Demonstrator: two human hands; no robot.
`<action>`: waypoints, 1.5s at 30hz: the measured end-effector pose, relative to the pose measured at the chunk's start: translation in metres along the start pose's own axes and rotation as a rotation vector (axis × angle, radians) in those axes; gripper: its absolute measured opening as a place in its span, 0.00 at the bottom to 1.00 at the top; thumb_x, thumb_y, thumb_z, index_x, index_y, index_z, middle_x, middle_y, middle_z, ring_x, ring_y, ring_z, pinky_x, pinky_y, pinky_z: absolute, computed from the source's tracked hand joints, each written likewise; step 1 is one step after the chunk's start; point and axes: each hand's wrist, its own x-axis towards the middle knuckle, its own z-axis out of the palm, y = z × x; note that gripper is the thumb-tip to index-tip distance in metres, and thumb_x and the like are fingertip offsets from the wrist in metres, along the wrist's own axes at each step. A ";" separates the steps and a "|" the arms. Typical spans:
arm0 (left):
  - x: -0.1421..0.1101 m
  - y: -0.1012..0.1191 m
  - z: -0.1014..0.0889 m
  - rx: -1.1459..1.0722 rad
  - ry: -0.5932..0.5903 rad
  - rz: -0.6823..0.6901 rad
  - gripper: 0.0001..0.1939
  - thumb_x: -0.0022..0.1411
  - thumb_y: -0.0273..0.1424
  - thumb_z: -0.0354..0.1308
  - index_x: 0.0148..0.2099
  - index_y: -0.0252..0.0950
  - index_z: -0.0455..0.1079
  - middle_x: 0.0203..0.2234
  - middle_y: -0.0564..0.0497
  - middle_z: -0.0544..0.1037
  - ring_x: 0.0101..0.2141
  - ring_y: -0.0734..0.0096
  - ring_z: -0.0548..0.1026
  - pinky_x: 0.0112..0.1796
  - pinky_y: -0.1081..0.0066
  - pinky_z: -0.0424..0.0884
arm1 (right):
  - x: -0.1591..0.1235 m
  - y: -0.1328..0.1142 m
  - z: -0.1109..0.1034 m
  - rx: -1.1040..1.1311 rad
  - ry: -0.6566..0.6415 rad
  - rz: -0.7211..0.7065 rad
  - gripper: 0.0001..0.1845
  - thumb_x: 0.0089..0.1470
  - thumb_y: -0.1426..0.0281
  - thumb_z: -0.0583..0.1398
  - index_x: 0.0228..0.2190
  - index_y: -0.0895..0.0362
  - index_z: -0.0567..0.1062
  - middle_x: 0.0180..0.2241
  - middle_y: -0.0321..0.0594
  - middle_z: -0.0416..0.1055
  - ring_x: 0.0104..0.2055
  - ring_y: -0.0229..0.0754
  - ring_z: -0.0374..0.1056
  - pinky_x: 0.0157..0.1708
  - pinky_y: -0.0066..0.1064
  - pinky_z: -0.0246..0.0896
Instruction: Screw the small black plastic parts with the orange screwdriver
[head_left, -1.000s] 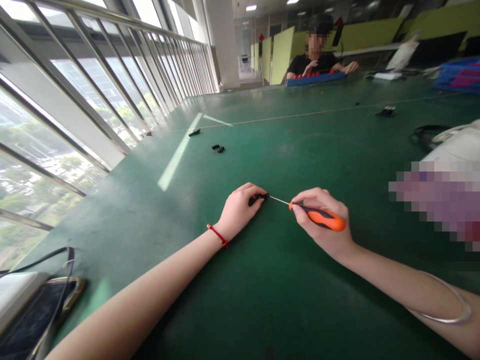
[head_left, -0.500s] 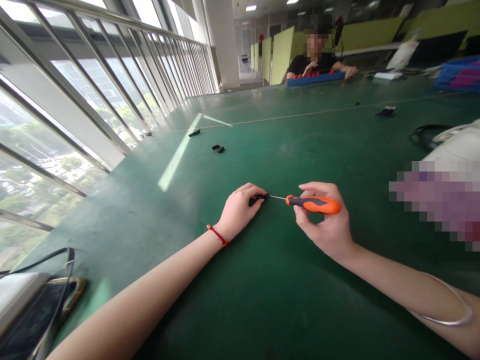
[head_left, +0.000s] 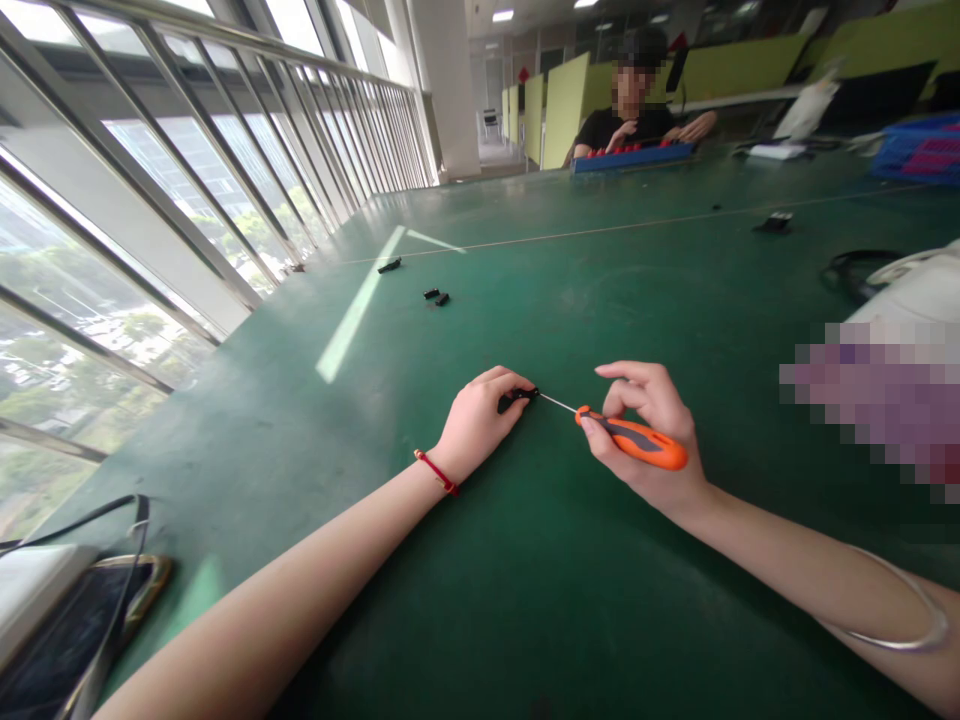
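Observation:
My left hand [head_left: 484,408] pinches a small black part [head_left: 516,399] against the green table [head_left: 450,580], its fingers covering much of it. My right hand [head_left: 660,430] holds a screwdriver [head_left: 645,442] with an orange and dark grey handle between thumb and fingers, the index finger raised off it. The thin metal shaft points left, and its tip meets the right end of the black part. Too little of that part shows to tell its kind.
Small black pieces [head_left: 435,297] lie farther back, with another black piece [head_left: 390,265] beyond. A phone [head_left: 67,620] and cable are at the lower left. Across the table a person [head_left: 630,125] sits behind a blue tray [head_left: 637,157]. A metal railing [head_left: 225,150] runs along the left.
The screwdriver's handle end has dropped toward me, so the tool is more tilted. My right fingers have shifted on the handle. My left hand and the black part have stayed put.

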 end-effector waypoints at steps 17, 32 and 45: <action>0.001 -0.001 0.001 -0.006 0.004 -0.001 0.09 0.59 0.24 0.54 0.40 0.36 0.74 0.36 0.50 0.77 0.35 0.70 0.74 0.39 0.70 0.72 | 0.000 0.000 0.000 0.024 0.057 0.020 0.18 0.47 0.73 0.62 0.42 0.53 0.67 0.27 0.34 0.68 0.31 0.41 0.67 0.37 0.39 0.63; 0.000 -0.001 0.001 -0.013 0.003 -0.001 0.09 0.59 0.24 0.54 0.41 0.36 0.74 0.37 0.50 0.77 0.36 0.71 0.74 0.39 0.71 0.72 | 0.000 -0.001 -0.001 -0.040 0.039 -0.017 0.14 0.48 0.71 0.61 0.39 0.52 0.68 0.20 0.29 0.64 0.25 0.38 0.62 0.38 0.40 0.60; 0.001 -0.001 0.000 -0.016 0.001 -0.006 0.09 0.59 0.24 0.54 0.41 0.36 0.74 0.37 0.50 0.76 0.36 0.71 0.74 0.39 0.71 0.71 | 0.000 -0.001 0.000 0.003 -0.020 0.051 0.11 0.49 0.72 0.61 0.37 0.53 0.68 0.15 0.27 0.59 0.24 0.39 0.63 0.32 0.35 0.63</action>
